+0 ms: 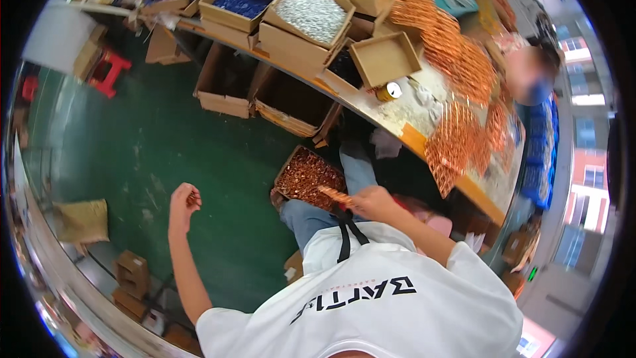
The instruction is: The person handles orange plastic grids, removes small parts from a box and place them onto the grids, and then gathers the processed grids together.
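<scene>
Clearly, the right hand [375, 204] has its fingers closed on one end of a narrow, ridged, copper-coloured strip [334, 195], whose free end points left over an open brown cardboard box [287, 165]. That box sits by the person's blue-jeaned legs, filled with small shiny copper-coloured pieces [306, 174]. Off to the left, well apart from the box, the left hand [183, 200] is raised above the green floor [132, 139], its fingers curled inward; whether they grip anything I cannot tell. Ahead and to the right runs a long pale-topped workbench [397, 107], where many similar copper-coloured strips [457, 53] lie in overlapping rows. Near them stands a small yellow can [385, 95], and farther left a cardboard box of silvery pieces [291, 46].
</scene>
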Demonstrator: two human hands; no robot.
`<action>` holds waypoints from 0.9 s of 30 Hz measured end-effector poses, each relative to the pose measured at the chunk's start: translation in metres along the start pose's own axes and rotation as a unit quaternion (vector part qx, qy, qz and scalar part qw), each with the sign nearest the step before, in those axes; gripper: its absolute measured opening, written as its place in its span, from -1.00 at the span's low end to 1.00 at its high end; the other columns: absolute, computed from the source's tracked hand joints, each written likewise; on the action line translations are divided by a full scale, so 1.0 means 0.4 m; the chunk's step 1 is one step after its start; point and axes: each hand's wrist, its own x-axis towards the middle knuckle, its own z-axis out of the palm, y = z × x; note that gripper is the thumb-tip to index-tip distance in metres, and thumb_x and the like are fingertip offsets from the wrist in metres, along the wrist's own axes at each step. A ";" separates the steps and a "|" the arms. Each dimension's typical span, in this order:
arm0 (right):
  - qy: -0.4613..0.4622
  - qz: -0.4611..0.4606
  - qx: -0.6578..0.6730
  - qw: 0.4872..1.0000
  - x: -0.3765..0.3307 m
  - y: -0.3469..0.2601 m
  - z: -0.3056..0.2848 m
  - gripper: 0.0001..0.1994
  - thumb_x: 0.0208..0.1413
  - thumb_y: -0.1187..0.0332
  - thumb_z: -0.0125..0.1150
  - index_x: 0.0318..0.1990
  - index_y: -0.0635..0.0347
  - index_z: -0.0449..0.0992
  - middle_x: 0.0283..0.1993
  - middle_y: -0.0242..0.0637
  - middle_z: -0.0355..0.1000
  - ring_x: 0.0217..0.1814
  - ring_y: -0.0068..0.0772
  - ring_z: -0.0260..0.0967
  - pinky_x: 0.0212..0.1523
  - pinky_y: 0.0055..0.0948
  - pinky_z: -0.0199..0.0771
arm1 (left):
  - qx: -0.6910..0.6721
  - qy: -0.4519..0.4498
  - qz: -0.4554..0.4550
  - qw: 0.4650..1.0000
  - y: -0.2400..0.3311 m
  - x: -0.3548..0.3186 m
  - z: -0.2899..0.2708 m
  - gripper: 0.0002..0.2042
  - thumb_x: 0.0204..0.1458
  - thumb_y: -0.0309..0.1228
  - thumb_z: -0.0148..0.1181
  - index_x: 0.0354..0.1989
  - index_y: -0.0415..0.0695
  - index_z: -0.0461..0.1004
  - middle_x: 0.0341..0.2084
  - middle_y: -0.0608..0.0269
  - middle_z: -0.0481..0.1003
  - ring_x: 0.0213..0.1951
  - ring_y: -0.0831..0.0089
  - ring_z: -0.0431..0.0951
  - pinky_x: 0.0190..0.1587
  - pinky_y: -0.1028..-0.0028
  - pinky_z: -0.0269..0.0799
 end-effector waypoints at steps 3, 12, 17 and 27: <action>-0.051 -0.107 0.110 0.987 0.096 0.097 0.143 -0.85 -0.12 0.26 0.24 -0.52 0.10 0.46 -0.61 -0.29 0.38 -0.54 -0.19 0.39 -0.52 -0.26 0.39 | -0.121 0.048 -0.034 0.991 -0.246 -0.039 0.184 -0.78 0.09 -0.28 -0.04 -0.52 -0.13 0.36 -0.64 0.32 0.35 -0.62 0.59 0.34 -0.59 0.63 0.24; -0.182 -0.351 0.140 0.908 0.068 0.259 0.541 -0.90 -0.10 0.31 0.04 -0.39 0.03 0.39 -0.42 -0.43 0.30 -0.32 -0.45 0.27 -0.27 -0.44 0.26 | -0.440 -0.012 -0.326 0.836 -0.903 0.026 0.610 -0.36 0.07 0.20 -0.18 -0.35 -0.25 0.46 -0.44 0.14 0.53 -0.46 0.40 0.54 -0.42 0.46 0.48; -0.178 -0.347 0.161 0.907 -0.012 0.355 0.715 -0.90 -0.12 0.34 0.04 -0.40 0.04 0.37 -0.42 -0.41 0.27 -0.30 -0.42 0.26 -0.26 -0.44 0.27 | -0.339 -0.132 -0.354 0.861 -1.032 0.100 0.653 -0.50 0.08 0.06 -0.03 -0.17 -0.21 0.43 -0.42 0.31 0.49 -0.43 0.52 0.49 -0.37 0.49 0.44; -0.094 0.087 0.409 0.904 0.097 0.479 1.013 -0.74 -0.27 0.72 -0.06 -0.33 0.27 0.23 -0.38 -0.19 0.17 -0.31 -0.19 0.17 -0.25 -0.31 0.24 | -0.385 0.005 -0.212 0.898 -1.213 0.302 0.665 -0.91 -0.01 -0.36 0.00 -0.34 -0.03 0.32 -0.49 0.42 0.37 -0.43 0.49 0.44 -0.56 0.60 0.28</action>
